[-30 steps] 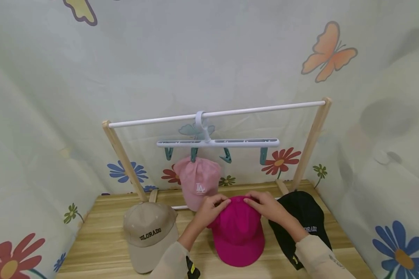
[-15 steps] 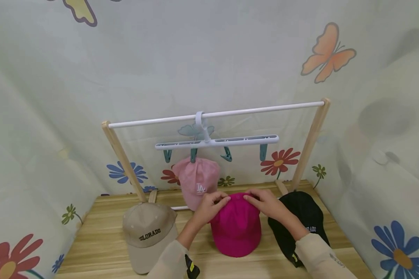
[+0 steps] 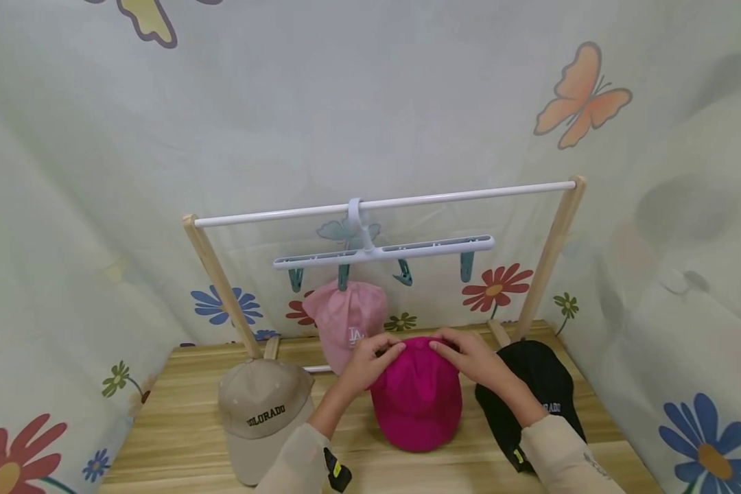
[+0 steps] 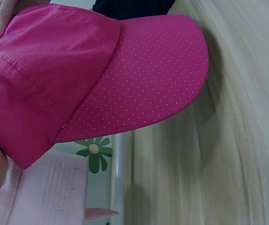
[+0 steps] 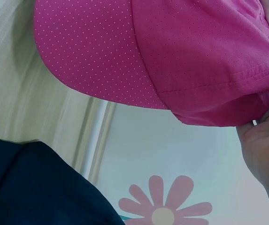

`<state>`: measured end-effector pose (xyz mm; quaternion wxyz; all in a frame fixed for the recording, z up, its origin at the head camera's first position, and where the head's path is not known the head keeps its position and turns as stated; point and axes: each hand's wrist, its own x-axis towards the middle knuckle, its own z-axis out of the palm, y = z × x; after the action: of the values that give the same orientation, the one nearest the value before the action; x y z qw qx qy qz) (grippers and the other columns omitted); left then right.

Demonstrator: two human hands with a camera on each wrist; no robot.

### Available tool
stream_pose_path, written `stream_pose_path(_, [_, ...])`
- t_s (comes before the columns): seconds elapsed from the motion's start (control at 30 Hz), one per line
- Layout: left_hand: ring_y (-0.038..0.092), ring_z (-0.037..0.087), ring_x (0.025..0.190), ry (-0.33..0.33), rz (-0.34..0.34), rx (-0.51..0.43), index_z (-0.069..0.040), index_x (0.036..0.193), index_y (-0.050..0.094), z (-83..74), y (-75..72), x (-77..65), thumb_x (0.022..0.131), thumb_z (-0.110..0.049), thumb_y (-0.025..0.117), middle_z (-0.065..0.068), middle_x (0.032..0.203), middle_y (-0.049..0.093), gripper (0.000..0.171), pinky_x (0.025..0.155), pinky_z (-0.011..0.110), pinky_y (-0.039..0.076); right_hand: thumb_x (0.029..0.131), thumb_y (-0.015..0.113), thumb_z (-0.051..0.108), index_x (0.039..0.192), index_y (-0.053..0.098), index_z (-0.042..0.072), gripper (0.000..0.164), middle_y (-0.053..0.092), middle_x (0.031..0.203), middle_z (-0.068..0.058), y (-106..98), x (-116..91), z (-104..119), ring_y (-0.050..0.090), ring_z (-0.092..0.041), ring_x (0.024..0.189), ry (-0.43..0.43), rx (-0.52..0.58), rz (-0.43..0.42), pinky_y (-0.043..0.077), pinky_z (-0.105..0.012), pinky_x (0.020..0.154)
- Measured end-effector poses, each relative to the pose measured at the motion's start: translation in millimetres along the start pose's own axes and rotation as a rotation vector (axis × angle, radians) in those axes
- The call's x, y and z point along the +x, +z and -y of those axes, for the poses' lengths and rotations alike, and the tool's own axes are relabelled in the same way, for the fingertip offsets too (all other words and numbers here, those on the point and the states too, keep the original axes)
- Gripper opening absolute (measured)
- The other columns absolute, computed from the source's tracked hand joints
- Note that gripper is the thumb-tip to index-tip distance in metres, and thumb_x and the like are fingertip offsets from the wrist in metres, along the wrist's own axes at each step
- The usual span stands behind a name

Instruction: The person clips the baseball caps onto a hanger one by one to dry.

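Observation:
A magenta baseball cap (image 3: 416, 398) hangs brim-down between my hands, in front of the rack. My left hand (image 3: 364, 363) pinches the left of its crown top, thumb on the near side. On the right of the crown top, my right hand (image 3: 474, 358) pinches it the same way. Both wrist views show the cap's dotted brim (image 4: 153, 70) over the wood, its shadow beside it. Behind, a pink cap (image 3: 339, 309) with white letters hangs from a teal clip (image 3: 344, 276) on the white hanger (image 3: 432, 248). Another teal clip (image 3: 403, 273) hangs tilted above the magenta cap.
A beige cap (image 3: 262, 398) lies on the wooden table (image 3: 167, 412) at left, a black cap (image 3: 534, 377) at right under my right forearm. The rack's white rod (image 3: 469, 197) spans two wooden posts (image 3: 549, 254). Teal clips (image 3: 296, 278) also hang at the hanger's ends.
The magenta cap has risen a little, its brim now farther from me and more hanging. The hanger has swivelled slightly, its right end higher in view. Both hands keep their grip.

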<state>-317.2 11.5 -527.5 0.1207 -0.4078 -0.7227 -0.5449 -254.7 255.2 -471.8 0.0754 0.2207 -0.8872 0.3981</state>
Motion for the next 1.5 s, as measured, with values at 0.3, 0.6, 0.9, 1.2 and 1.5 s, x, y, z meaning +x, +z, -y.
stream_pose_path(0.3, [0.057, 0.004, 0.073, 0.012, 0.016, -0.017, -0.010, 0.096, 0.074, -8.7, -3.3, 5.2, 0.098, -0.008, 0.067, 0.001, 0.085, 0.072, 0.007, 0.064, 0.021, 0.050, 0.102, 0.062, 0.020, 0.112, 0.072, 0.011, 0.016, 0.066, 0.083, 0.006, -4.7, 1.5, 3.2, 0.054, -0.008, 0.067, -0.006, 0.012, 0.001, 0.050, -0.024, 0.061])
stream_pose_path(0.6, [0.055, 0.005, 0.070, 0.020, 0.014, -0.001, -0.011, 0.098, 0.074, -17.5, -10.3, 11.0, 0.100, -0.013, 0.067, -0.002, 0.082, 0.069, 0.008, 0.061, 0.022, 0.048, 0.103, 0.062, 0.019, 0.112, 0.071, 0.011, 0.016, 0.068, 0.084, 0.006, -11.4, 3.4, 11.1, 0.057, -0.010, 0.068, -0.029, 0.029, -0.005, 0.052, -0.025, 0.061])
stream_pose_path(0.9, [0.052, 0.005, 0.067, 0.059, -0.010, 0.011, -0.011, 0.096, 0.075, -20.6, -15.3, 14.7, 0.097, -0.008, 0.069, -0.002, 0.077, 0.068, 0.007, 0.059, 0.020, 0.044, 0.103, 0.062, 0.019, 0.110, 0.072, 0.011, 0.014, 0.068, 0.085, 0.006, -12.1, 5.2, 16.2, 0.057, -0.010, 0.068, -0.042, 0.026, -0.024, 0.053, -0.025, 0.061])
stream_pose_path(1.2, [0.051, 0.004, 0.067, 0.052, -0.044, 0.064, -0.007, 0.093, 0.074, -29.2, -13.8, 17.4, 0.094, -0.001, 0.070, 0.004, 0.077, 0.069, 0.007, 0.060, 0.019, 0.044, 0.102, 0.063, 0.018, 0.109, 0.071, 0.010, 0.013, 0.066, 0.081, 0.005, -15.2, 6.3, 20.2, 0.056, -0.010, 0.066, -0.036, 0.037, -0.025, 0.053, -0.025, 0.058])
stream_pose_path(1.5, [0.053, 0.005, 0.066, 0.101, -0.041, 0.015, -0.002, 0.096, 0.074, -32.8, -18.0, 26.6, 0.094, 0.002, 0.068, 0.008, 0.078, 0.071, 0.008, 0.058, 0.021, 0.046, 0.102, 0.063, 0.020, 0.109, 0.071, 0.012, 0.014, 0.067, 0.082, 0.005, -21.6, 12.8, 25.9, 0.059, -0.013, 0.067, -0.041, 0.058, -0.022, 0.053, -0.026, 0.059])
